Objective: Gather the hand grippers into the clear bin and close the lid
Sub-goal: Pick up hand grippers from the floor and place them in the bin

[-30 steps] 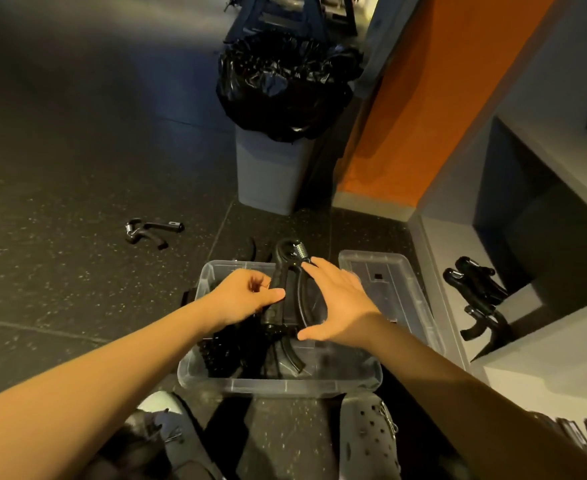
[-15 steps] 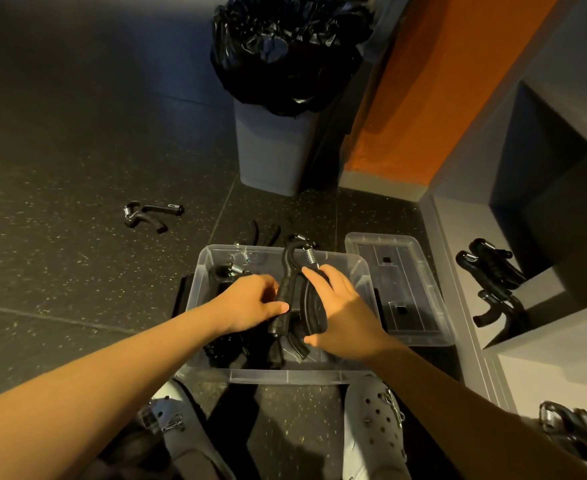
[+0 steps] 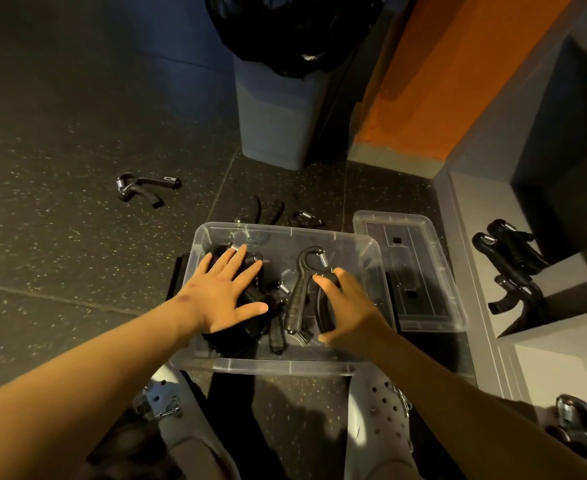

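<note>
- The hand gripper that both hands held above the clear bin a second ago is now down inside it, right of centre, spring end pointing to 12 o'clock.
- The right hand alone holds it, fingers curled round the right handle.
- The left hand has let go and lies flat, fingers spread wide, on the pile of grippers in the bin's left half.
- The lid is off, on the floor at the bin's 3 o'clock.
- More remain outside: loose grippers at 12 o'clock, one stray gripper at 10 o'clock, and shelf grippers at 3 o'clock, so gathering looks unfinished.
</note>
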